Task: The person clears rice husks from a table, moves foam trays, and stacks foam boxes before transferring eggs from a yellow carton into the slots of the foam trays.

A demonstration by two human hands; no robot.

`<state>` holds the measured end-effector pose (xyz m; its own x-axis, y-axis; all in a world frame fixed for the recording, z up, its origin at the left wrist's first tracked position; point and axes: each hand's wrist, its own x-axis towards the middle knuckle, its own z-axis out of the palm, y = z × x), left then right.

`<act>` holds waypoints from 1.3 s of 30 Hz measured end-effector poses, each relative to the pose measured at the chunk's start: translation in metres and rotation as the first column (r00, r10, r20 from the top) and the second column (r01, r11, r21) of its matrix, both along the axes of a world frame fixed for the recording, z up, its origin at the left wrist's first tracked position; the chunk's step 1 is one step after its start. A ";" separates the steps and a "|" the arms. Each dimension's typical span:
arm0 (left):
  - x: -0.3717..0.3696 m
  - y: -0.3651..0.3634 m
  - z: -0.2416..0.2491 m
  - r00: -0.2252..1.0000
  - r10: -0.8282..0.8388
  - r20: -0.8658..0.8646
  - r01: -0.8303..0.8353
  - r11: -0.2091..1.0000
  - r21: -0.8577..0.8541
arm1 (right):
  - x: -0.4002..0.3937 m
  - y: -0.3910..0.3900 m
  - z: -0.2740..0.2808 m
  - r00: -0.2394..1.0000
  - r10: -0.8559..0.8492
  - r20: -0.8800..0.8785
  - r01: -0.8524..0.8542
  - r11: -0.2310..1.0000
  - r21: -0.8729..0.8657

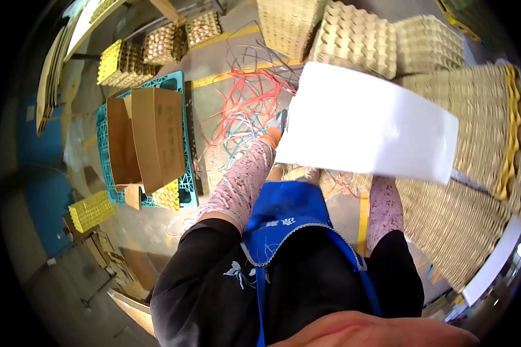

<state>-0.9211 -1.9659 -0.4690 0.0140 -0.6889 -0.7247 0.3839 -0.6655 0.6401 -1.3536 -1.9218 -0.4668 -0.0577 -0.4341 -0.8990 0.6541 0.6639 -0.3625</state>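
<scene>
A large white foam sheet [370, 121] is held up in front of me, spanning the space between my arms. My left hand [276, 128], in a glove with an orange cuff, is closed on its left edge. My right forearm [385, 209], in a floral sleeve, passes under the sheet's lower edge, and the right hand is hidden behind it. Stacks of pulp egg trays [353, 37] stand just beyond the sheet, and more stacked trays [463, 231] rise on the right.
An open cardboard box [156, 139] sits on a teal plastic pallet [186, 173] at the left. Tangled red and blue straps [246, 107] lie on the floor. Trays of eggs [163, 43] stand at the back left. A yellow tray stack [92, 211] is by the pallet.
</scene>
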 end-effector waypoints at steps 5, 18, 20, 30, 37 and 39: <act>-0.019 0.016 -0.030 0.992 0.122 -0.021 -0.122 0.992 0.037 | -0.027 0.016 -0.026 0.998 0.057 -0.003 -0.057 0.998 0.040; -0.092 0.077 0.035 0.954 0.275 -0.123 -0.287 0.953 -0.098 | -0.111 0.056 0.056 0.882 0.463 -0.087 -0.462 0.886 0.031; -0.110 0.091 0.066 0.952 0.274 -0.138 -0.294 0.943 -0.158 | -0.110 0.052 0.077 0.820 0.565 -0.095 -0.566 0.824 0.017; -0.129 0.337 0.139 0.835 0.510 -0.205 -0.546 0.815 -0.197 | -0.002 0.065 0.133 0.307 0.944 -0.123 -0.949 0.294 -0.111; -0.141 0.558 0.155 0.593 0.777 -0.209 -0.803 0.555 -0.215 | 0.139 0.185 0.157 -0.191 0.973 -0.133 -0.956 -0.215 -0.199; -0.148 0.631 0.162 0.502 0.841 -0.201 -0.859 0.459 -0.224 | 0.179 0.241 0.165 -0.331 0.934 -0.131 -0.908 -0.353 -0.224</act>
